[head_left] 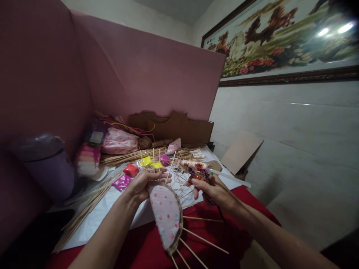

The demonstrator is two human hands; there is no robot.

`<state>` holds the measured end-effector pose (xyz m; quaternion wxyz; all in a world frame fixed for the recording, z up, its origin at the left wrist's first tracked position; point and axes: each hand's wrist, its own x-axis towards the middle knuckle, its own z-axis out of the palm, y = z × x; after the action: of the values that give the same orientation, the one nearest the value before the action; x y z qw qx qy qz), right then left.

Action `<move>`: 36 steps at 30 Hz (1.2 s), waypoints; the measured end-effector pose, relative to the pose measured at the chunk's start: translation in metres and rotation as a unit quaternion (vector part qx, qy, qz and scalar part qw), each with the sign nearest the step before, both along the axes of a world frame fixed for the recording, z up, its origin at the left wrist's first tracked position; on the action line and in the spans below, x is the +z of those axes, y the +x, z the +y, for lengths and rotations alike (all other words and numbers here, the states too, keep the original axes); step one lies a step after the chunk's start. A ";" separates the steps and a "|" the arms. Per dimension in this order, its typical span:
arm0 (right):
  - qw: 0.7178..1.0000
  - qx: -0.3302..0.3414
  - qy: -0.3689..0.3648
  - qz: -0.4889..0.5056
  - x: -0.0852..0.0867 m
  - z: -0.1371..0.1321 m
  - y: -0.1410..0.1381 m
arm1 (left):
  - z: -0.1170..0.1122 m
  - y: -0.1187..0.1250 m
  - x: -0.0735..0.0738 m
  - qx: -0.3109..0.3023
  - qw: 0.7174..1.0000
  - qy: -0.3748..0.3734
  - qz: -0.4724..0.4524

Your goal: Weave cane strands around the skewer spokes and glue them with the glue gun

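My left hand (146,184) grips the upper end of a half-round fabric-covered panel (166,215), white-pink with small red and blue dots. Brown cord lines the panel's curved edge, and thin wooden sticks (206,241) fan outward from it. In my right hand (211,188) is a glue gun (196,169) with a colourful flowered body, its tip pointing left toward the sticks. A long translucent glue stick (231,177) juts from its back end. The gun's tip is apart from the panel. My right fingers partly hide the gun's handle.
Red, yellow and purple packets (131,170) lie on white paper (109,213) over a red cloth (246,216). Bundles of sticks (89,209), twine (145,142) and dotted fabric (120,140) lie around. A lilac container (52,168) stands left; torn cardboard (179,127) leans behind.
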<state>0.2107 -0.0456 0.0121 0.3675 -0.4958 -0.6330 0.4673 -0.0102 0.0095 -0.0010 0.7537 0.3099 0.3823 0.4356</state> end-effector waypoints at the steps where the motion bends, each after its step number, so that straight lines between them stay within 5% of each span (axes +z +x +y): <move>1: 1.000 0.001 0.004 0.008 0.000 0.001 -0.001 | 0.000 0.000 0.000 -0.001 1.000 -0.001 0.000; 8: 0.990 0.008 -0.074 0.117 0.003 0.013 -0.014 | 0.000 0.000 0.000 -0.004 1.000 0.003 0.000; 16: 0.990 -0.053 -0.007 0.129 0.002 0.018 -0.012 | 0.002 0.000 -0.002 -0.008 1.000 0.006 -0.001; 36: 0.984 -0.074 0.042 0.157 0.002 0.020 -0.006 | 0.003 -0.003 -0.005 -0.024 0.999 0.018 -0.016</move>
<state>0.2049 -0.0260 0.0140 0.5166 -0.4459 -0.5480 0.4837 -0.0129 0.0127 -0.0059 0.7646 0.3254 0.3547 0.4287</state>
